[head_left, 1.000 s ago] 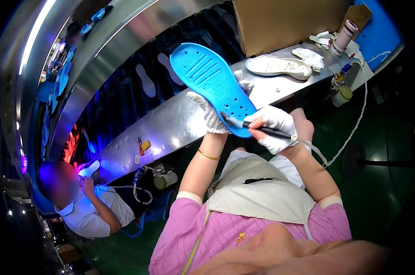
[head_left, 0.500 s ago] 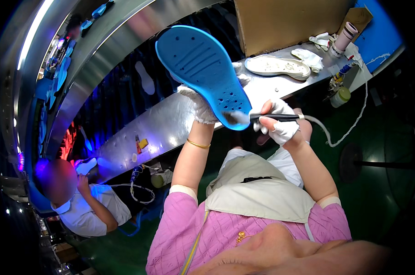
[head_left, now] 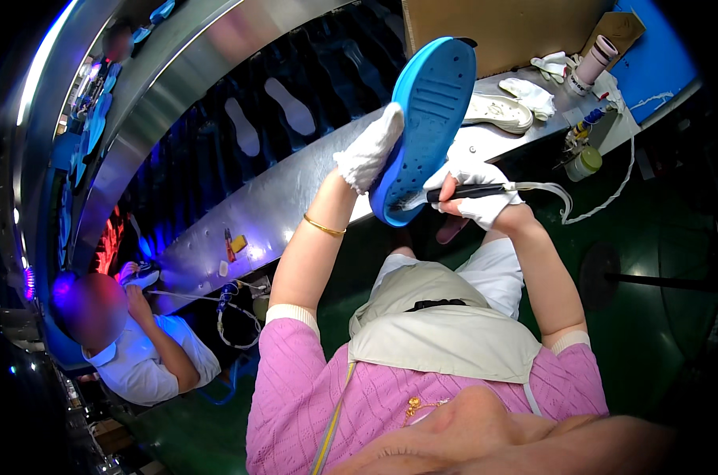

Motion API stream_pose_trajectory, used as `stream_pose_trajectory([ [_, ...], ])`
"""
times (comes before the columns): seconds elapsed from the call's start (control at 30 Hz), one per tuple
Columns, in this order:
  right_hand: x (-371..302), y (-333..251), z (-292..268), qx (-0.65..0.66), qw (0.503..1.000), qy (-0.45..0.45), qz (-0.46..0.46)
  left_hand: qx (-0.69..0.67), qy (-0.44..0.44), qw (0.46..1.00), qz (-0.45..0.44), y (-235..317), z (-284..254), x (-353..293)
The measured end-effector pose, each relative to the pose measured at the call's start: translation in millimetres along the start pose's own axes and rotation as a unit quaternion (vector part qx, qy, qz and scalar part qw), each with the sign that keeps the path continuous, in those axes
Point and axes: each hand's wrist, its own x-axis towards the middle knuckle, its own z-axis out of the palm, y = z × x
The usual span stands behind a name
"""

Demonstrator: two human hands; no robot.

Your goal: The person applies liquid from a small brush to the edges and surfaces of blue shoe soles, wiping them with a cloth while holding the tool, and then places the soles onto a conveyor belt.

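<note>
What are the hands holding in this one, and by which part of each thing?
The left hand holds the blue sole at its left long edge, around mid-length; the right hand holds the brush by its black handle.

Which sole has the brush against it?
The blue sole in the left hand, brush at its lower end; the white sole lies on the bench.
</note>
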Motion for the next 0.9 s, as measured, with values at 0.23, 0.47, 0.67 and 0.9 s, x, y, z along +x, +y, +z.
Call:
stream_pose_trajectory([
  [0.23,3.4,-0.2,0.6,-0.06,0.997,-0.045,-0.01,0.057,0.056,0.989,-0.123,6.8,-3.9,12.6],
  [0.47,10.8,3.2,-9.2,-0.154,0.985,-0.073,-0.018,0.068,0.063,0.984,-0.155,10.5,-1.1,10.1],
  [0.67,13.4,0.1,-23.2,-0.146,0.987,0.025,-0.062,-0.001,0.043,0.989,-0.141,10.1,-3.2,10.2],
  [0.9,-2.3,-14.5,-32.6,-0.032,0.987,0.024,-0.155,-0.101,0.148,0.983,0.035,27.0,-5.9,-9.4],
])
